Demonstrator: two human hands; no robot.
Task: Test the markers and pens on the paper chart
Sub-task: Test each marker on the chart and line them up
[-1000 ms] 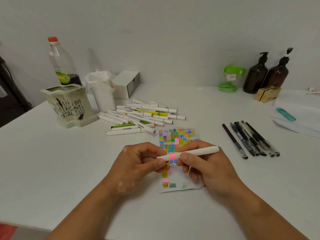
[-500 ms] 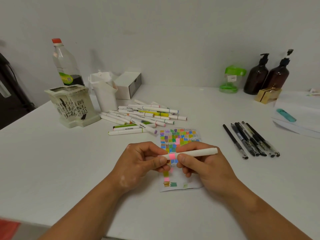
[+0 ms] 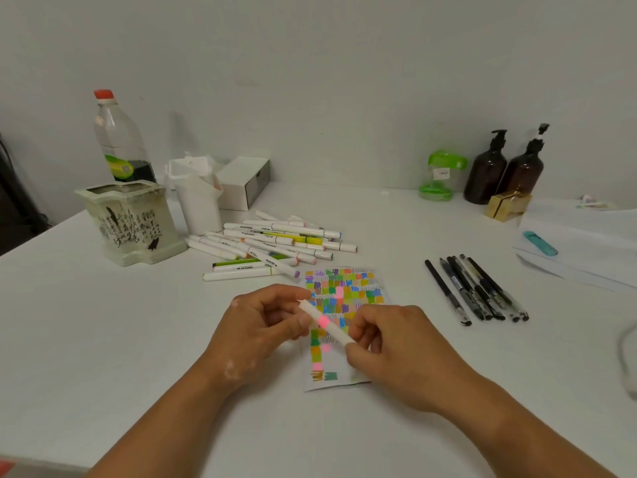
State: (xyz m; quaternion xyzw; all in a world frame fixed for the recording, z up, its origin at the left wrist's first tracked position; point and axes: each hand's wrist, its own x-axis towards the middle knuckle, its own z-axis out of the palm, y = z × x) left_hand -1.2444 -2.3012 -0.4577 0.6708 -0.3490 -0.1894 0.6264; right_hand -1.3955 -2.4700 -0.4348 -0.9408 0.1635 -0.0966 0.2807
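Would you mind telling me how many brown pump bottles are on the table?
2. One brown pump bottle stands against the back wall, right of the green jar; the other bottle stands just right of it, behind the gold box. None appears hidden.

Soft, even indoor light, moderately bright, covers a white desk [image 3: 103, 339] and pale wall [image 3: 344, 81]. A faint shadow falls on the wall just right of the plastic bottle [image 3: 120, 143], and weak ones lie under the left hand [image 3: 262, 326] and right hand [image 3: 389, 346]. The marker [image 3: 325, 324] they hold is motion-blurred. Wide-angle distortion bends the desk's edges; overall detail is soft.
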